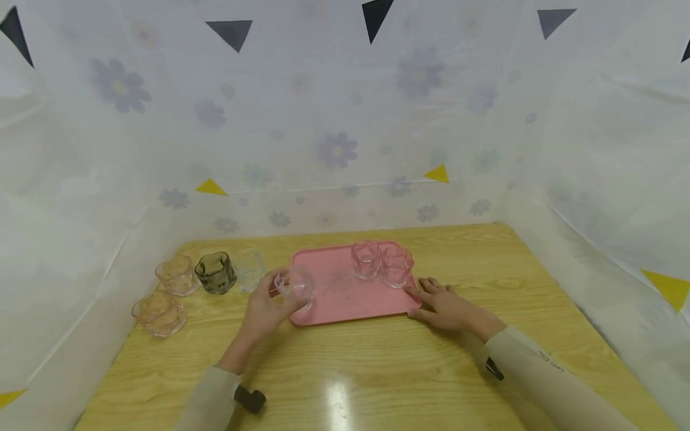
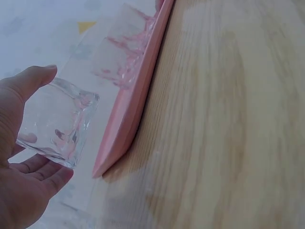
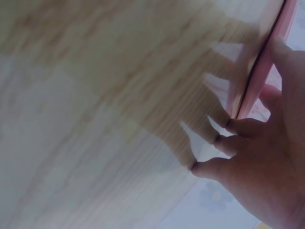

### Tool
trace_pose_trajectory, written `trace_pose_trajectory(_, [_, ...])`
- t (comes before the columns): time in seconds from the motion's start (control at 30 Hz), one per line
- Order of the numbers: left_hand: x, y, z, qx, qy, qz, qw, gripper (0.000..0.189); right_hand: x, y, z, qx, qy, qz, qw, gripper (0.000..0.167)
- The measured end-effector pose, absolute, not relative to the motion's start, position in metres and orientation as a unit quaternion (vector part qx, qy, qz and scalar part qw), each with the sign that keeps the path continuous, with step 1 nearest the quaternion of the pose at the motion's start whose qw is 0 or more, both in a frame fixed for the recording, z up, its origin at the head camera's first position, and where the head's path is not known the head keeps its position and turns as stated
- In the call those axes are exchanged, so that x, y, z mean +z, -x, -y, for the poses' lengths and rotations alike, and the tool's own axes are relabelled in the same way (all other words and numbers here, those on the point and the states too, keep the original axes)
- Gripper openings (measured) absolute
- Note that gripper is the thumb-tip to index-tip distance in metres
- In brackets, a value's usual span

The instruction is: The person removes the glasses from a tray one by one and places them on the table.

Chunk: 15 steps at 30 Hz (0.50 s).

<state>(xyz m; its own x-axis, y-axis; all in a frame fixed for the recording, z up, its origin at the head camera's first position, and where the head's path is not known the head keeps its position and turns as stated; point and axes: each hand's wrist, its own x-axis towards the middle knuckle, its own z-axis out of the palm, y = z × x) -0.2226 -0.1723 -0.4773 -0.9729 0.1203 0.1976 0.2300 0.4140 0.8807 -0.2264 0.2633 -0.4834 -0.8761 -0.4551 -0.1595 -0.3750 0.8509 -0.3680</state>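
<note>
1. Left sleeve [image 1: 207,401] and right sleeve [image 1: 555,374] lie nearest the head camera, over a wooden table [image 1: 350,371].
2. Head view, left hand: the left hand [image 1: 268,311] pinches a held cup [image 1: 300,287] of clear glass. The cup lies on the hand's right side and, along this line of sight, overlaps the left end of a pink tray [image 1: 356,306].
3. Head view, governing relation: the tray's long axis runs left to right, and its left end is nearer the left hand. Bare tray lies rightward of the held cup, up to an inner cup [image 1: 366,262] and an outer cup [image 1: 397,268] standing side by side at the right end.
4. Head view, right hand: the right hand [image 1: 444,308] has its fingers spread at the tray's near right corner.
5. Head view, left of tray: a standing clear cup [image 1: 250,270] just beyond the left hand, then a dark cup [image 1: 215,273], a far amber cup [image 1: 177,276] and a near amber cup [image 1: 160,313].
6. Left wrist view: the held cup sits between thumb and fingers; a gap shows between it and the tray. Height above the tray cannot be told.
7. Right wrist view: thumb beside the tray's edge, remaining fingers spread towards the tabletop; pressure cannot be told.
</note>
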Motion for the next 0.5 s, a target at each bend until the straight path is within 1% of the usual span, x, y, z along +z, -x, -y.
trace_pose_trajectory(0.1, [-0.477, 0.221, 0.183, -0.521, 0.105, 0.845, 0.068, 0.085, -0.483, 0.227, -0.263, -0.164, 0.218, -0.954, 0.120, 0.075])
trace_pose_trajectory(0.5, [-0.477, 0.210, 0.215, -0.498, 0.084, 0.857, 0.096, 0.076, -0.482, 0.226, -0.262, -0.165, 0.218, -0.954, 0.121, 0.074])
